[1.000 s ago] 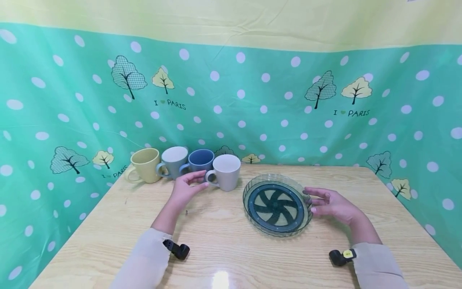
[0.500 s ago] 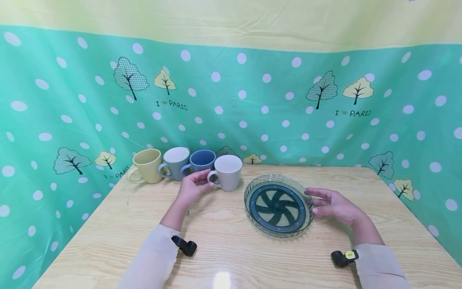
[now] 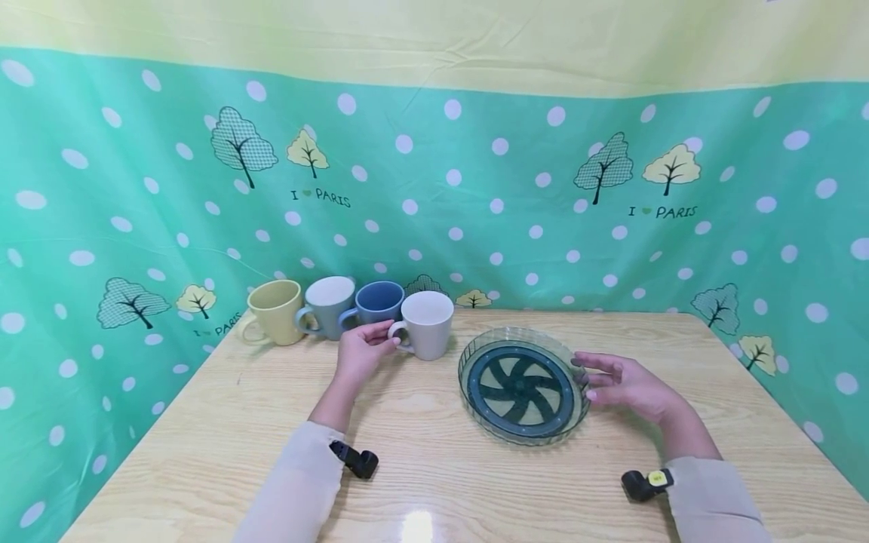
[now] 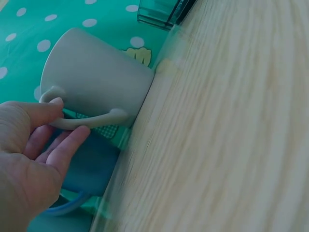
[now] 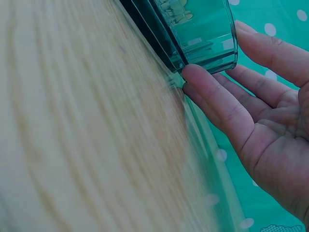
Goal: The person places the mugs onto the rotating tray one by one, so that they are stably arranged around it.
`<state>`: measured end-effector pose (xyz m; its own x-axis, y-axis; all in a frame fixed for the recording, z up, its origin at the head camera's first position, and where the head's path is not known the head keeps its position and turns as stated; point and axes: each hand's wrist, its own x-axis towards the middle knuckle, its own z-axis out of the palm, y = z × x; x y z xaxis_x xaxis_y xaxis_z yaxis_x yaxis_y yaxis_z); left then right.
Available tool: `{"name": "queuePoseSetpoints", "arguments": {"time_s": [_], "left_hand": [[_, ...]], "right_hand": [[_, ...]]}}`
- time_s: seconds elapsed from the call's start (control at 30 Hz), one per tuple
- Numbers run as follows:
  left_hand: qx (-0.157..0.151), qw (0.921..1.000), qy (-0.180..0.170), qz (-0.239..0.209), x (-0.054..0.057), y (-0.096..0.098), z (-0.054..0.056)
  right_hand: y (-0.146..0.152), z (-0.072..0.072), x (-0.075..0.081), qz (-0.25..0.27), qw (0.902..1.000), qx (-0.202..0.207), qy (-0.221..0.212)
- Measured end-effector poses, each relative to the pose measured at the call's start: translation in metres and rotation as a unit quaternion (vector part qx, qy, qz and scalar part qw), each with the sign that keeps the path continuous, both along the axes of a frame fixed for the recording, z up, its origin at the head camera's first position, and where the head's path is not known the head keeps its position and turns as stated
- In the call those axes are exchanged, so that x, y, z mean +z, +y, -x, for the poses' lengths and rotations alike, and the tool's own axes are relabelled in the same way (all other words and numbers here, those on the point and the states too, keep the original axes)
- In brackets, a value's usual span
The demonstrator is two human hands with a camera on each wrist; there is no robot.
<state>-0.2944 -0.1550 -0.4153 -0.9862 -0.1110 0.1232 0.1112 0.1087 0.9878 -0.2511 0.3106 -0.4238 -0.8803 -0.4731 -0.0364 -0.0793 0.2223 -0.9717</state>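
Note:
A white mug (image 3: 428, 324) stands upright on the table, its handle (image 4: 96, 120) turned left. My left hand (image 3: 361, 348) pinches that handle between thumb and fingers; the left wrist view shows the thumb at its upper end and fingers along its outer side. Right of the mug lies a round clear tray (image 3: 475, 347) with a dark ring and swirling spokes in its base. At the tray's right edge, my right hand (image 3: 627, 386) touches the wall with fairly straight fingers. In the right wrist view its thumb (image 5: 270, 50) is by the rim and a finger is at the base.
Left of the white mug stand a blue mug (image 3: 379, 302), a grey-blue mug with a white inside (image 3: 326, 313) and a yellow mug (image 3: 278, 317). They line the back left of the wooden table (image 3: 434, 483). A green dotted curtain (image 3: 475, 249) hangs behind.
My left hand has moved right, closing its thumb and fingers on the white mug's handle. The right hand and the tray have stayed in place.

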Motion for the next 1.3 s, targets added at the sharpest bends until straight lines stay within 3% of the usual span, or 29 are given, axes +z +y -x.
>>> {"name": "queuePoseSetpoints", "arguments": {"time_s": [0.33, 0.8, 1.3], "left_hand": [[0.022, 0.9996, 0.013, -0.008, -0.0027, 0.0027, -0.0001], [0.027, 0.9992, 0.025, -0.018, -0.0087, 0.0058, 0.0004], [0.032, 0.9992, 0.024, 0.009, -0.0077, 0.0051, -0.0025]], "right_hand": [[0.0001, -0.0002, -0.0003, 0.007, 1.0, -0.001, 0.0], [0.001, 0.0001, -0.001, 0.003, 1.0, -0.007, 0.003], [-0.0012, -0.0019, 0.0026, 0.013, 0.9999, -0.004, 0.0]]}}
